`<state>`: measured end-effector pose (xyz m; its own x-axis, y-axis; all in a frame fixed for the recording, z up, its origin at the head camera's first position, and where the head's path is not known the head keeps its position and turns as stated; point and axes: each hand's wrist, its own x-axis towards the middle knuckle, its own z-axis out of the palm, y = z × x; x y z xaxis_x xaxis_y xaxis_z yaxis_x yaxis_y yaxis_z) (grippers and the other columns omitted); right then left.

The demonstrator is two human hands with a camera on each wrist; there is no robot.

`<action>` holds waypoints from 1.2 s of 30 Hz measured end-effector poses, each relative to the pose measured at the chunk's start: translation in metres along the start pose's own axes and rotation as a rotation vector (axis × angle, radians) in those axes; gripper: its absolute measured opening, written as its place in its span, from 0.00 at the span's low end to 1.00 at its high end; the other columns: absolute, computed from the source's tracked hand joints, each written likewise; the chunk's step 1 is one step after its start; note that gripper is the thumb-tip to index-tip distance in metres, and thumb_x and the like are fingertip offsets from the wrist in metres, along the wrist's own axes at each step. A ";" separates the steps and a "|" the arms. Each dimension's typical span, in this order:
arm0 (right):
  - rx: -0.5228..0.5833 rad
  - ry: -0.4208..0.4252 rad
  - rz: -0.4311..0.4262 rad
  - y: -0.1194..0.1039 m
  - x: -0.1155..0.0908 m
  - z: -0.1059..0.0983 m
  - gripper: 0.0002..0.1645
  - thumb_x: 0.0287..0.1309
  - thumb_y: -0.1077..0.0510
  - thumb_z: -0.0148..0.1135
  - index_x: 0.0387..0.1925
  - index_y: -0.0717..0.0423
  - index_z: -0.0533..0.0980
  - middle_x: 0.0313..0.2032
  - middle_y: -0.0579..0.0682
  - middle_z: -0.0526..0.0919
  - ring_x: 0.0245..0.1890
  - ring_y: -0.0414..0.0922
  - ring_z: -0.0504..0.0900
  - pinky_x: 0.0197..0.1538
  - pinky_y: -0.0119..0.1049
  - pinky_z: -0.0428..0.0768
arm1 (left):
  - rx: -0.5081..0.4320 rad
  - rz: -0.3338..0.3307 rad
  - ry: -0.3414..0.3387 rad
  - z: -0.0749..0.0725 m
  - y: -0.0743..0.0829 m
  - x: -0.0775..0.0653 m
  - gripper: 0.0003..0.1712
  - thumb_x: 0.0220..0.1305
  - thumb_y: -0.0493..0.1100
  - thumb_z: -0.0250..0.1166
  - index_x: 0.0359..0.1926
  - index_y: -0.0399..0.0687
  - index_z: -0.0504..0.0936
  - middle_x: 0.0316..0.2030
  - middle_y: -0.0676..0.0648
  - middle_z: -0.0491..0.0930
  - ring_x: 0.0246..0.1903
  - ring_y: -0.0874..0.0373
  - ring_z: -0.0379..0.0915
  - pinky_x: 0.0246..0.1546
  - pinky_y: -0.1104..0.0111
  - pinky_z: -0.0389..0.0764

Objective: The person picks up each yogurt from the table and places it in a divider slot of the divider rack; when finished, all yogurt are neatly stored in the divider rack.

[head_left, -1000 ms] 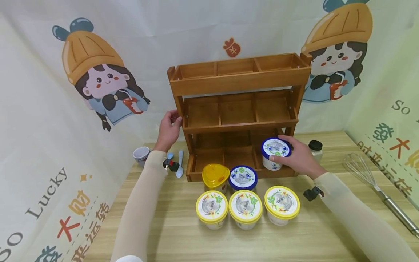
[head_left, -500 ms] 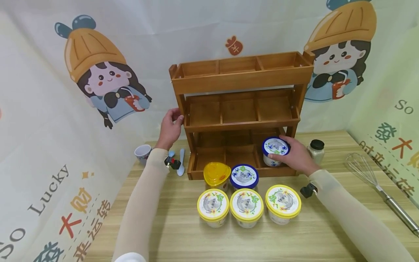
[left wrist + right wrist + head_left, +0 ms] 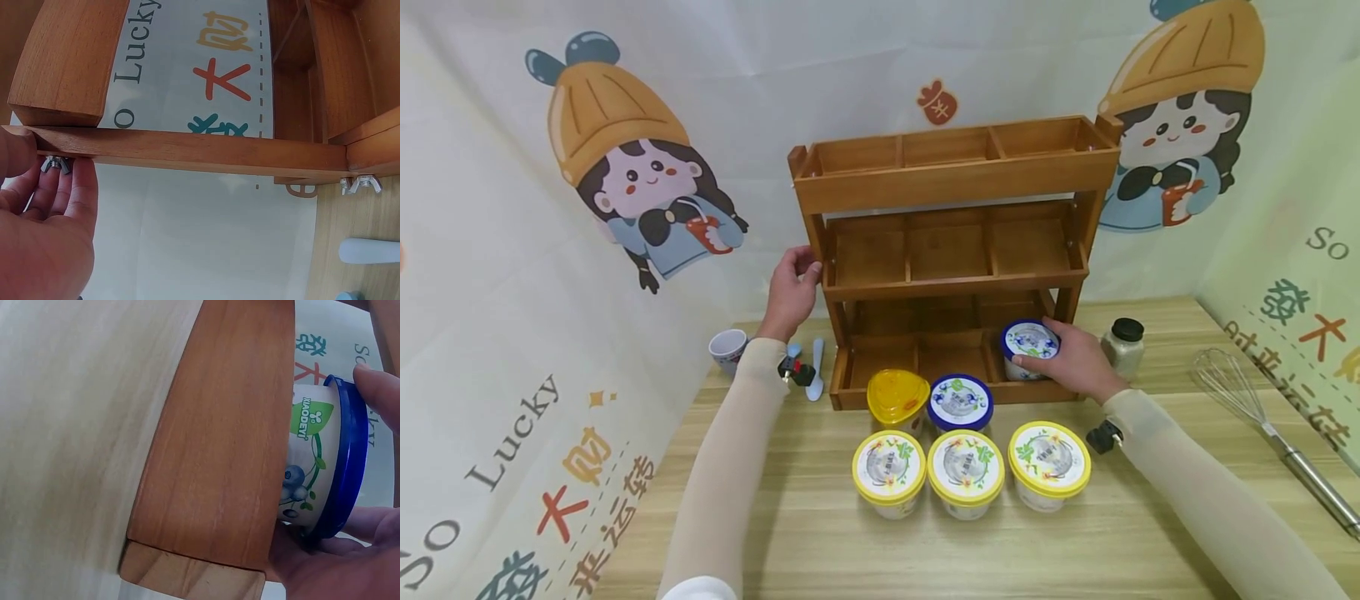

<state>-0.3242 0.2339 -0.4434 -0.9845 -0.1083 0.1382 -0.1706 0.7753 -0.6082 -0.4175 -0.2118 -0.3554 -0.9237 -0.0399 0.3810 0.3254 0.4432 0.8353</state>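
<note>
My right hand [image 3: 1078, 360] holds a blue-lidded tub [image 3: 1028, 350] by its rim, in the right compartment of the bottom tier of a wooden shelf rack [image 3: 955, 183]. In the right wrist view, the front board [image 3: 219, 437] hides the base of this white tub [image 3: 312, 456] with blueberry print. My left hand [image 3: 790, 292] grips the rack's left side post [image 3: 187, 150]; thumb and fingers lie on either side of it near a wing nut [image 3: 56, 164]. Before the rack stand another blue-lidded tub [image 3: 959, 403], a yellow cup with a rounded triangular lid [image 3: 897, 398] and three yellow-lidded tubs [image 3: 966, 468].
Left of the rack are a small white cup [image 3: 727, 347] and a pale blue spoon [image 3: 816, 375]. A black-capped jar [image 3: 1124, 346] and a metal whisk [image 3: 1270, 425] lie to the right. A printed cloth backdrop [image 3: 760, 83] encloses the table.
My right hand has lowered the blue-lidded tub into the bottom right compartment. The left hand stays on the side post. The view has shifted slightly.
</note>
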 end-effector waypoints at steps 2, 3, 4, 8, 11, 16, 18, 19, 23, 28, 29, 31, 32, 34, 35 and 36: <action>-0.006 -0.004 -0.001 0.001 0.001 0.000 0.64 0.61 0.31 0.72 0.79 0.71 0.57 0.74 0.74 0.67 0.72 0.70 0.70 0.73 0.65 0.70 | 0.001 -0.003 -0.002 0.000 0.000 0.000 0.24 0.82 0.41 0.56 0.72 0.39 0.69 0.66 0.36 0.75 0.67 0.42 0.71 0.72 0.51 0.72; -0.006 -0.006 -0.001 0.001 0.001 0.000 0.64 0.61 0.32 0.71 0.79 0.71 0.57 0.74 0.74 0.66 0.72 0.71 0.69 0.73 0.65 0.70 | 0.003 -0.004 -0.002 0.000 0.000 -0.001 0.24 0.82 0.41 0.56 0.72 0.39 0.69 0.66 0.36 0.75 0.67 0.42 0.71 0.73 0.51 0.72; -0.007 -0.010 0.001 0.002 0.001 0.000 0.64 0.61 0.31 0.71 0.79 0.71 0.57 0.74 0.74 0.66 0.73 0.71 0.69 0.73 0.65 0.69 | 0.002 -0.004 -0.001 0.000 0.000 -0.001 0.24 0.83 0.41 0.55 0.72 0.39 0.69 0.66 0.36 0.75 0.67 0.43 0.71 0.72 0.51 0.72; -0.005 -0.029 0.017 0.004 0.000 -0.001 0.64 0.63 0.31 0.69 0.80 0.70 0.56 0.76 0.74 0.63 0.74 0.71 0.66 0.74 0.67 0.67 | -0.003 0.000 0.002 0.001 -0.001 0.000 0.23 0.82 0.41 0.55 0.72 0.38 0.69 0.65 0.36 0.75 0.67 0.43 0.71 0.72 0.51 0.73; -0.002 -0.030 0.019 0.008 -0.005 -0.004 0.62 0.64 0.32 0.69 0.79 0.71 0.56 0.76 0.75 0.63 0.74 0.72 0.65 0.74 0.68 0.67 | -0.010 0.004 -0.002 0.002 -0.002 0.000 0.23 0.82 0.41 0.56 0.72 0.37 0.70 0.65 0.35 0.76 0.66 0.42 0.71 0.72 0.50 0.73; 0.032 -0.017 -0.008 0.010 -0.015 -0.013 0.61 0.64 0.36 0.71 0.79 0.71 0.56 0.76 0.75 0.63 0.72 0.73 0.68 0.71 0.67 0.72 | -0.003 -0.002 -0.006 0.001 -0.001 0.001 0.23 0.82 0.41 0.56 0.72 0.38 0.70 0.65 0.36 0.76 0.66 0.43 0.71 0.72 0.51 0.73; 0.058 -0.019 -0.019 0.010 -0.019 -0.017 0.60 0.65 0.37 0.71 0.80 0.70 0.55 0.76 0.75 0.62 0.72 0.73 0.69 0.70 0.66 0.74 | 0.001 -0.006 -0.003 0.001 -0.001 0.000 0.23 0.83 0.42 0.55 0.72 0.39 0.69 0.65 0.36 0.76 0.66 0.43 0.71 0.72 0.51 0.73; 0.068 -0.020 -0.024 0.011 -0.022 -0.019 0.59 0.66 0.38 0.71 0.80 0.70 0.55 0.77 0.74 0.61 0.72 0.73 0.69 0.70 0.66 0.74 | -0.002 -0.008 -0.002 0.000 -0.001 0.000 0.23 0.83 0.41 0.55 0.72 0.38 0.69 0.65 0.36 0.76 0.66 0.43 0.71 0.72 0.51 0.73; 0.096 -0.016 -0.055 0.011 -0.032 -0.026 0.57 0.67 0.41 0.71 0.79 0.71 0.55 0.76 0.75 0.62 0.72 0.74 0.68 0.70 0.66 0.73 | -0.006 -0.012 -0.002 0.000 0.000 0.000 0.23 0.82 0.41 0.55 0.72 0.38 0.69 0.65 0.36 0.75 0.66 0.42 0.70 0.72 0.51 0.72; 0.108 -0.003 -0.090 0.010 -0.045 -0.030 0.55 0.67 0.41 0.71 0.78 0.71 0.59 0.74 0.74 0.66 0.72 0.72 0.69 0.70 0.66 0.74 | 0.000 -0.021 -0.004 0.000 0.001 0.000 0.24 0.83 0.42 0.55 0.73 0.39 0.69 0.66 0.37 0.75 0.67 0.43 0.70 0.73 0.51 0.72; 0.110 0.001 -0.097 0.010 -0.047 -0.030 0.54 0.67 0.41 0.71 0.77 0.71 0.60 0.74 0.74 0.67 0.72 0.71 0.69 0.69 0.66 0.74 | 0.001 -0.025 -0.005 0.000 0.001 0.000 0.24 0.83 0.42 0.54 0.73 0.39 0.68 0.67 0.37 0.75 0.68 0.44 0.70 0.73 0.52 0.72; 0.115 0.005 -0.104 0.009 -0.052 -0.029 0.52 0.68 0.41 0.71 0.77 0.70 0.61 0.73 0.73 0.68 0.71 0.71 0.70 0.69 0.65 0.74 | 0.001 -0.032 -0.007 -0.001 0.001 0.000 0.24 0.83 0.43 0.54 0.73 0.40 0.68 0.67 0.38 0.74 0.68 0.44 0.70 0.72 0.52 0.73; 0.120 0.006 -0.108 0.008 -0.055 -0.028 0.51 0.68 0.41 0.70 0.76 0.69 0.62 0.73 0.72 0.69 0.71 0.71 0.71 0.69 0.65 0.74 | 0.000 -0.037 -0.008 -0.001 0.001 0.000 0.24 0.83 0.43 0.54 0.73 0.40 0.68 0.67 0.38 0.74 0.68 0.45 0.70 0.72 0.53 0.73; 0.131 0.007 -0.117 0.007 -0.061 -0.027 0.49 0.70 0.41 0.69 0.76 0.69 0.64 0.72 0.72 0.70 0.71 0.70 0.72 0.69 0.64 0.75 | 0.002 -0.038 -0.011 -0.001 0.001 0.000 0.24 0.84 0.43 0.54 0.74 0.40 0.68 0.68 0.38 0.74 0.68 0.45 0.70 0.72 0.53 0.74; 0.141 0.004 -0.123 0.006 -0.064 -0.026 0.47 0.70 0.42 0.68 0.76 0.69 0.64 0.72 0.71 0.71 0.70 0.70 0.72 0.69 0.64 0.75 | 0.001 -0.039 -0.012 0.000 0.000 0.000 0.24 0.84 0.43 0.54 0.73 0.40 0.68 0.68 0.38 0.74 0.68 0.45 0.70 0.71 0.53 0.74; 0.153 0.001 -0.129 0.006 -0.067 -0.024 0.46 0.71 0.43 0.68 0.75 0.69 0.65 0.72 0.71 0.71 0.70 0.69 0.73 0.68 0.63 0.76 | 0.000 -0.037 -0.013 0.000 0.000 0.000 0.24 0.83 0.42 0.54 0.73 0.40 0.68 0.67 0.38 0.74 0.68 0.45 0.70 0.71 0.53 0.75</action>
<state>-0.2580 0.2605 -0.4371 -0.9539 -0.2003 0.2233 -0.2999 0.6517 -0.6967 -0.4175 -0.2116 -0.3553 -0.9377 -0.0447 0.3445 0.2908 0.4414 0.8489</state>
